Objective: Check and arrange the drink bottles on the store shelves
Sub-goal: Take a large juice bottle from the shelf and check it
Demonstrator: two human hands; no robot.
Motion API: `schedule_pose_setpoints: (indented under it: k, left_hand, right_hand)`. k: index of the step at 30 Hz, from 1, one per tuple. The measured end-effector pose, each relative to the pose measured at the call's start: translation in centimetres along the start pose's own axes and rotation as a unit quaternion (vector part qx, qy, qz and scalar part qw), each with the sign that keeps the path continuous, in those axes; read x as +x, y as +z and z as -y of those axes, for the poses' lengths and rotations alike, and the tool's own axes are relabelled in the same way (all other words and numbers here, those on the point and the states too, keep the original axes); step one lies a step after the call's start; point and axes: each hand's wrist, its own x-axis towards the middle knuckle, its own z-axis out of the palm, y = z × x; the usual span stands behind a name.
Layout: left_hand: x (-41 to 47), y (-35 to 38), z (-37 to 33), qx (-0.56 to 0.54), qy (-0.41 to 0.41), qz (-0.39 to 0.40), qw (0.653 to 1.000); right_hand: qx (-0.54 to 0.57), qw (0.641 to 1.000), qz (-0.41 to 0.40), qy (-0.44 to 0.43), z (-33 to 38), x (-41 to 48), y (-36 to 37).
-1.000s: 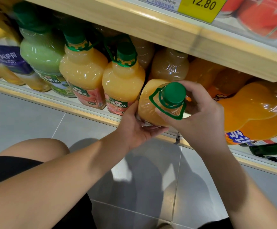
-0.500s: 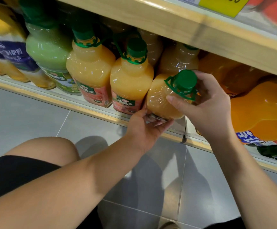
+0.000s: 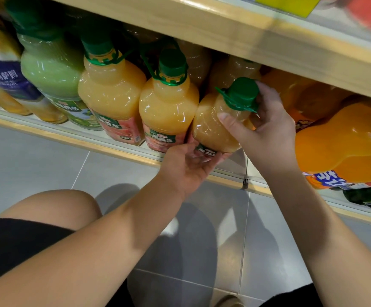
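Observation:
A large juice bottle (image 3: 211,127) with pale orange liquid and a green cap leans toward me at the front of the low shelf (image 3: 118,149). My right hand (image 3: 266,131) grips its neck just under the cap. My left hand (image 3: 189,165) cups the bottle's lower part from below, fingers curled round the label. Two matching juice bottles (image 3: 167,107) (image 3: 111,91) stand upright immediately to its left, the nearer one touching it. More of the same kind stand behind, partly hidden.
A green juice bottle (image 3: 51,69) and a blue-labelled bottle (image 3: 1,78) stand further left. Big orange soda bottles (image 3: 344,138) fill the shelf to the right. The upper shelf board (image 3: 235,34) hangs close above the caps. Grey tiled floor (image 3: 36,160) lies below, my knee (image 3: 58,207) at left.
The held bottle has moved back toward the shelf and stands more upright, its base now over the shelf edge next to the neighbouring bottle. Both hands went with it.

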Motion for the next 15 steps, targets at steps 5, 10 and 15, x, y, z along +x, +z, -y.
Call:
schedule_pose_setpoints:
  k: [5,10,15]
  left_hand:
    - [-0.3,0.1,0.7,0.019,0.01,-0.018,1.0]
    - [-0.7,0.0,0.6,0.095,0.007,-0.042,0.995]
    - [-1.0,-0.3,-0.1,0.149,0.026,-0.041,0.988]
  right_hand:
    - [-0.008,1.0,-0.008,0.002,0.1,-0.2,0.3]
    - [-0.031,0.999,0.018,0.024,0.6,-0.1,-0.4]
    - [-0.08,0.995,0.042,0.036,1.2,-0.3,-0.8]
